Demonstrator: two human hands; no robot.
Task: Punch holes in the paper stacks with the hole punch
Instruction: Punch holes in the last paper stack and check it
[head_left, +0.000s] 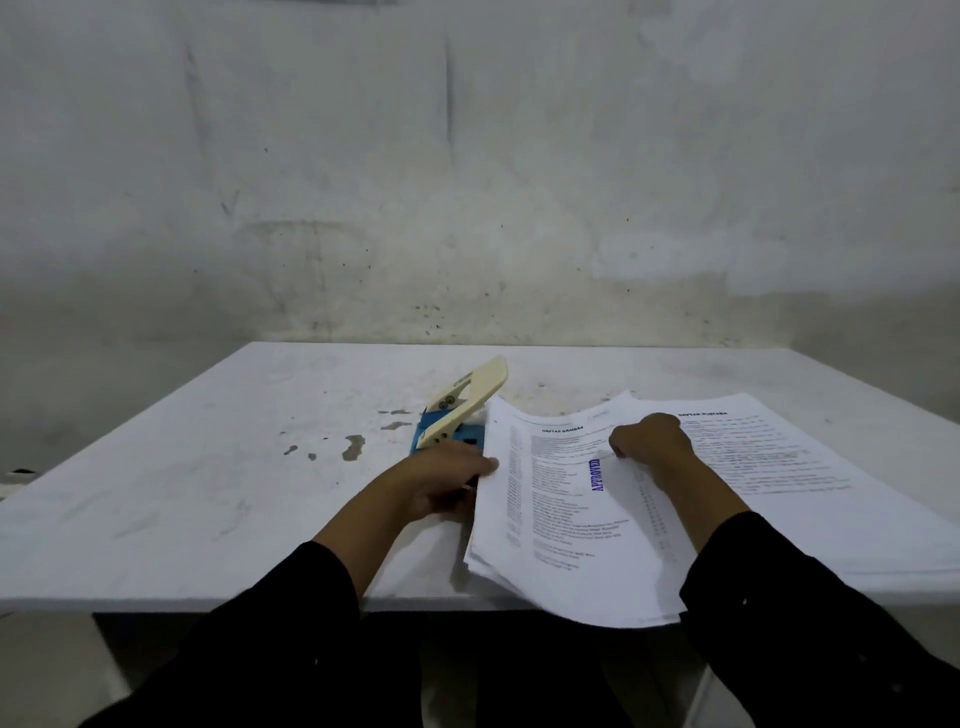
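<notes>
Hole punch — blue base, cream lever handle raised and angled up toward the far right; stands on the white table just left of the papers, its near part hidden behind the left hand.

Near paper stack — white printed sheets, top page headed "DAFTAR GAMBAR" with a blue "APPROVED" stamp; edges fanned and uneven, near corner overhanging the table's front edge. Left edge pinched by the left hand beside the punch; right hand presses on top, fingers curled.

Far paper stack — white printed sheets lying flat to the right, partly under the near stack.
</notes>
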